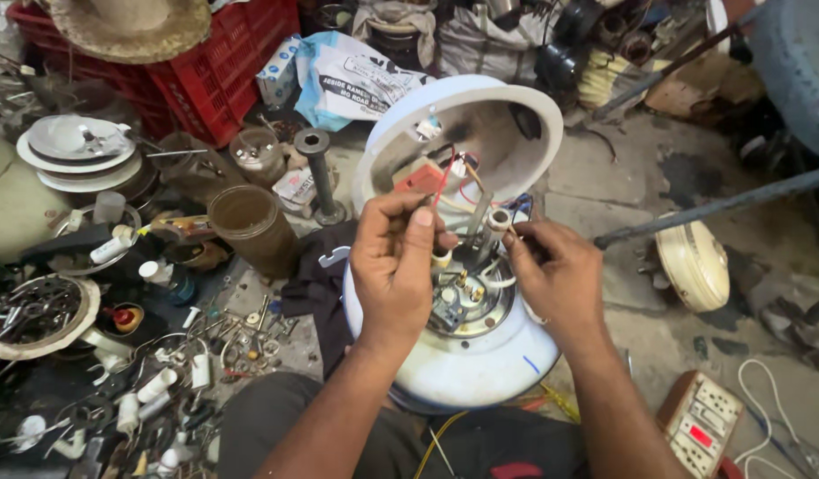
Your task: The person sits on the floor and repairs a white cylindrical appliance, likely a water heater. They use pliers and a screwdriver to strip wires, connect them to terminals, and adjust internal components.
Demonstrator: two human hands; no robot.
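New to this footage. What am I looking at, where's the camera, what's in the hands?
There is no machine here: a person works with two bare hands, and the single picture comes from a camera worn on their head, looking down. The left hand pinches a red wire. The right hand fingers thin wiring beside a small pale tube. Both hover over the opened end of a round white appliance, whose white cover is tipped up behind it. It sits on a cluttered workshop floor: a brown jar, a red crate, small loose parts to the left, and a switch-and-socket board lower right.
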